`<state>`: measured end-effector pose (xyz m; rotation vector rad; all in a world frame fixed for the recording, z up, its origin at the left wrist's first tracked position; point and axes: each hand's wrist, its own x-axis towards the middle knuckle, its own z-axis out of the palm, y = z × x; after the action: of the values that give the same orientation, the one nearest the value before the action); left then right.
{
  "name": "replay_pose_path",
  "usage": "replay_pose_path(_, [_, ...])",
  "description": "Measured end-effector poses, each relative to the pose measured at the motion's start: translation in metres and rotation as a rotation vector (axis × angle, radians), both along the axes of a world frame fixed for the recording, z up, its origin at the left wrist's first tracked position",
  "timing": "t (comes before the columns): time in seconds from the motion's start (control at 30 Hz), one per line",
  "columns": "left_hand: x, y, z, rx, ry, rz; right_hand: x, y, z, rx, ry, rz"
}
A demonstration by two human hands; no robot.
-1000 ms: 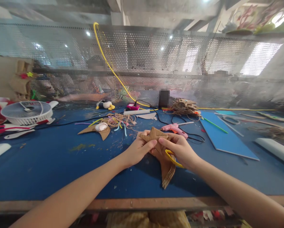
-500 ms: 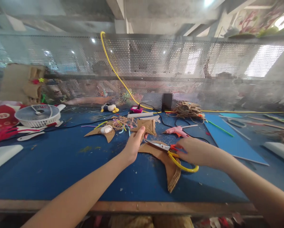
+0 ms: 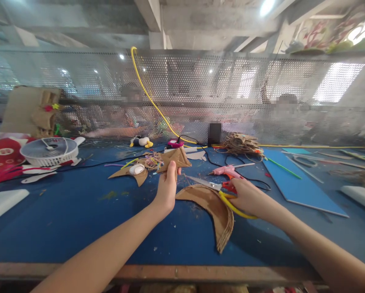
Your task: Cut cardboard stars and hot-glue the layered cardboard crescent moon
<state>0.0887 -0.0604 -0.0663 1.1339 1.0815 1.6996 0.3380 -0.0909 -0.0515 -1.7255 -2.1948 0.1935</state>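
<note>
At center frame, a person's left hand (image 3: 167, 187) is clamped on a folded brown cardboard piece (image 3: 177, 156), thumb laid against its near face and fingers behind, a pinch that likely steadies the stiff shape while leaving its pointed corners free. Just right of center, the right hand (image 3: 246, 195) is closed on the handles of a pair of scissors (image 3: 211, 185), blades aimed left, toward the cardboard piece but apart from it; whether the blades are parted is too fine to tell. Beneath the scissors, a layered cardboard crescent (image 3: 215, 205) lies on the blue desk (image 3: 63, 215), untouched by either hand, apparently set down so both are free. A pink glue gun (image 3: 227, 171) rests beyond the right hand, seemingly within easy reach. Both forearms slant in from the lower corners, the left wrist turned thumb-up, the right hand back-up with knuckles toward the middle of the frame.
</note>
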Motion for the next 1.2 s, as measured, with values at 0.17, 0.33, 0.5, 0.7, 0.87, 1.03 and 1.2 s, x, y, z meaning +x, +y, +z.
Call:
replay_pose_path(0.17, [-0.003,0.001,0.005,-0.064,-0.086,0.090,0.000,0.002,0.026,0.013,0.150,0.097])
replay_pose_path(0.33, [0.000,0.002,0.000,-0.040,-0.086,0.042,0.005,-0.005,0.028,0.008,0.222,0.257])
replay_pose_path(0.5, [0.002,-0.003,-0.002,0.016,-0.007,0.021,0.013,-0.009,0.012,-0.094,-0.013,0.197])
replay_pose_path(0.7, [0.004,-0.009,-0.001,-0.015,0.059,-0.042,0.016,-0.006,0.004,-0.160,-0.048,0.204])
replay_pose_path(0.87, [0.003,-0.012,0.000,-0.020,0.155,-0.072,0.019,-0.003,0.001,-0.187,0.057,0.260])
replay_pose_path(1.03, [0.002,-0.015,0.004,0.046,0.234,-0.108,0.023,-0.002,-0.004,-0.240,0.146,0.301])
replay_pose_path(1.2, [0.004,-0.015,0.001,0.045,0.222,-0.113,0.024,-0.005,-0.001,-0.282,0.146,0.301])
